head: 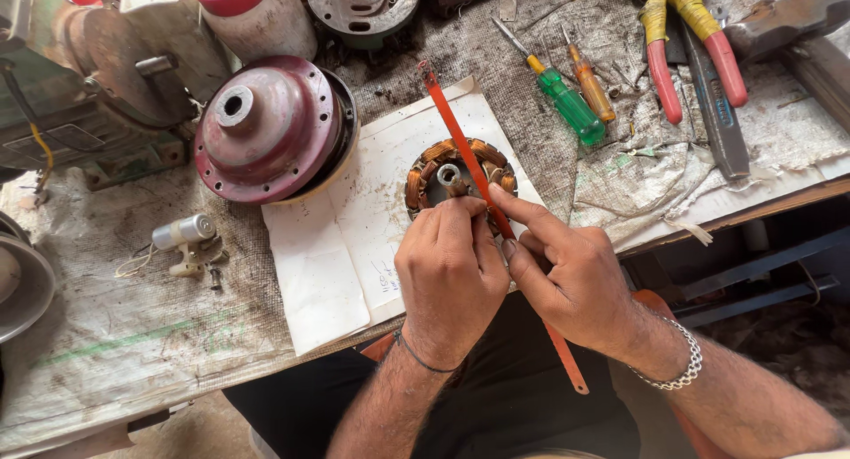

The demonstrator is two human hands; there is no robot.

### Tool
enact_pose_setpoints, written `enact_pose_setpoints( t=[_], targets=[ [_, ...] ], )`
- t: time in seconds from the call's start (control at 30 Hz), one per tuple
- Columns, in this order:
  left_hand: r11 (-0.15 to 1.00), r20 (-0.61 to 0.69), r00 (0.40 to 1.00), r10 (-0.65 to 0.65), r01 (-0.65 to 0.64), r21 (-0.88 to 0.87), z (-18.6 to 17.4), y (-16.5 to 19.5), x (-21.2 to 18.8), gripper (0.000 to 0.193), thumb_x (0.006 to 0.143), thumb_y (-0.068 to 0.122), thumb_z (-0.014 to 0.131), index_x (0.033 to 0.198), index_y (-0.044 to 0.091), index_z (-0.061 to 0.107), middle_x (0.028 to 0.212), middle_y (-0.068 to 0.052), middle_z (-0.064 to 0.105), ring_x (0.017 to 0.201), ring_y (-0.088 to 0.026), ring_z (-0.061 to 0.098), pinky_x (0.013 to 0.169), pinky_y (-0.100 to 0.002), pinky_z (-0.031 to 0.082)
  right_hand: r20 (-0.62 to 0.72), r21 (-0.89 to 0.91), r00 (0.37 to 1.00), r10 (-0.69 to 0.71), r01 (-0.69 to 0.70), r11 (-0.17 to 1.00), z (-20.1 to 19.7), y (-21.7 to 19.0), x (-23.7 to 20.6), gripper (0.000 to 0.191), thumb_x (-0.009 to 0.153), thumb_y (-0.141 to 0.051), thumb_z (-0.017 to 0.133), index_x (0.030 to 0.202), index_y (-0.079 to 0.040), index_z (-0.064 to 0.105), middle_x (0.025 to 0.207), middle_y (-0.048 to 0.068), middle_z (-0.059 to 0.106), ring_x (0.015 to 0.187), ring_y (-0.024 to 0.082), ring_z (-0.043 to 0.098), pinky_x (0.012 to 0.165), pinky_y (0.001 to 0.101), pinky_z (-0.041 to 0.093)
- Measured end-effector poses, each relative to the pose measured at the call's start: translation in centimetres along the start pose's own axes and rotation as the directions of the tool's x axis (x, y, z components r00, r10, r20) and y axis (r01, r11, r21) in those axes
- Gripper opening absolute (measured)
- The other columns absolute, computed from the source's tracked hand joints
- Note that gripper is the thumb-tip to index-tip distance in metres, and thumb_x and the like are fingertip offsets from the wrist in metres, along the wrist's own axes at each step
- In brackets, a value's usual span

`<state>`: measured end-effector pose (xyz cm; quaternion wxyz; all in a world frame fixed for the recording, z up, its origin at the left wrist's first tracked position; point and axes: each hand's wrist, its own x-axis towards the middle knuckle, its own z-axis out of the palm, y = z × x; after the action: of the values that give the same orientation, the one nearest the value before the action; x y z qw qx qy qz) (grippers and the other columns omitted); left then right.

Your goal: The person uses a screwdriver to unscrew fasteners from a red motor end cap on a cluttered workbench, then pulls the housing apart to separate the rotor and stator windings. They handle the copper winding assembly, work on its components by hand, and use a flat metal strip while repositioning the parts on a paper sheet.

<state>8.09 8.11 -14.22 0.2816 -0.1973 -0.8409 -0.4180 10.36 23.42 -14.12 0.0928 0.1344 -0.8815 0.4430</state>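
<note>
A round motor stator with copper windings lies on a white paper sheet at the bench's near edge. My left hand rests on its near side, fingers curled over the windings. My right hand grips a long orange hacksaw blade that runs diagonally across the stator, its far end pointing up-left and its near end sticking out past my wrist over my lap. The near part of the stator is hidden by my fingers.
A maroon motor housing stands to the left of the paper. A green screwdriver, an orange screwdriver, red-handled pliers and a blue tool lie at the back right. A small white capacitor sits at left.
</note>
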Motion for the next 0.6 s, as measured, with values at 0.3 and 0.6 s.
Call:
enact_pose_setpoints(
  t=[0.3,0.6],
  targets=[
    [1.0,-0.011,1.0,-0.009,0.009,0.001,0.23,-0.05,0.03,0.01,0.089,-0.003,0.066,0.098,-0.001,0.064,0.086,-0.013,0.065,0.081,-0.033,0.066,0.072,-0.044,0.053,-0.016,-0.042,0.997,-0.079,0.079,0.996,0.23,0.53,-0.22,0.06,0.088,-0.002,0.063,0.147,-0.004,0.054,0.05,0.005,0.051,0.041,0.009,0.053,0.044,0.0294,0.041],
    [1.0,0.016,0.999,0.028,-0.028,-0.007,0.03,-0.19,0.06,0.01,0.087,-0.002,0.065,0.098,-0.001,0.063,0.088,-0.013,0.066,0.082,-0.035,0.065,0.074,-0.045,0.053,-0.034,-0.011,0.999,0.008,-0.008,1.0,0.12,-0.18,0.53,0.056,0.092,-0.005,0.062,0.147,-0.005,0.053,0.058,0.008,0.059,0.044,0.014,0.06,0.046,0.0321,0.046]
  ],
)
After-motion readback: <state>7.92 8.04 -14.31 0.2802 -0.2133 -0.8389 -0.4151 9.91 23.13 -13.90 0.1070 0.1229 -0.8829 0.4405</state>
